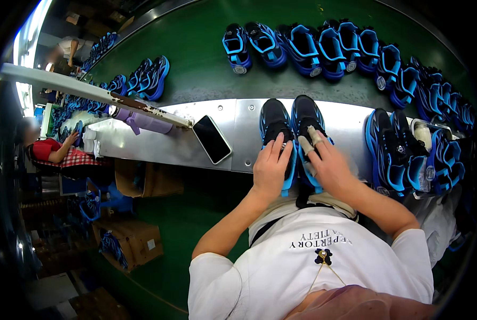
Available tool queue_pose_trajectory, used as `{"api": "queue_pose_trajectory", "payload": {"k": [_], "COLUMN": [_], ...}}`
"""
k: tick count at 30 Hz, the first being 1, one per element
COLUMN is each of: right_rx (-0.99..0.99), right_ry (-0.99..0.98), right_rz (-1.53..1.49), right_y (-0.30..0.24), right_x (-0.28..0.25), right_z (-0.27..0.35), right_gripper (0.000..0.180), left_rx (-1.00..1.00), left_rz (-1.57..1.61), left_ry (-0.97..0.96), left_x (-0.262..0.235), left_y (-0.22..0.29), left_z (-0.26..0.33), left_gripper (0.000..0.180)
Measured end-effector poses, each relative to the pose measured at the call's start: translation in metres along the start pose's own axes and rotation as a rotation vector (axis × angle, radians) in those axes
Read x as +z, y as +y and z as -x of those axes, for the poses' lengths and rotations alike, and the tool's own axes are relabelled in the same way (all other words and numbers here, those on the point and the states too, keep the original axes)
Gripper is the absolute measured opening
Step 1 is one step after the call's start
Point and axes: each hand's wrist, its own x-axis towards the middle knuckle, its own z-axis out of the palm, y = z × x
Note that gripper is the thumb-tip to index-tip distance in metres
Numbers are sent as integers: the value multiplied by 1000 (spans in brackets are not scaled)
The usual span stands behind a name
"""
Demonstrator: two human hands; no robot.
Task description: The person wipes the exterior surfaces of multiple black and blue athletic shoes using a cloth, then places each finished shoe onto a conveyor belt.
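Note:
A pair of black and blue sneakers stands side by side on the metal ledge, toes pointing away from me. My left hand (271, 168) is closed over the tongue and laces of the left sneaker (274, 113); a ring shows on one finger. The fingers of my right hand (328, 166), some with pale finger covers, grip the lace area of the right sneaker (305, 111). Its thumb is near the shoe's opening. What exactly the fingertips pinch is partly hidden.
Left of the pair lie a phone (212, 140) and a purple bottle (145, 121), under a white metal bar (97, 92). More sneakers (390, 146) stand at the right. Rows of sneakers (302, 45) line the green belt (196, 48). A co-worker (57, 152) sits far left, near cardboard boxes (134, 240).

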Motion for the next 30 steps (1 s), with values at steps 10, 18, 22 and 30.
{"api": "queue_pose_trajectory", "payload": {"k": [10,18,22,30], "right_rx": [113,100,73,-10], "right_ry": [-194,-55,-209,-347], "right_rz": [-419,-218,-346,-325], "right_y": [39,37,45,53], "right_x": [-33,-32,-37,-47], "right_z": [-22,-14,-19,-28], "right_gripper": [40,31,29,31], "left_rx": [-115,-138,-84,-159], "left_rz": [323,506,544,759], "left_ry": [-223,-184,-228,-417], "left_x": [-23,-8,-11,-13], "left_y": [-14,-9,-17,-35], "left_z": [-34,-29,-31,-34], "left_gripper": [28,22,30,40]}}
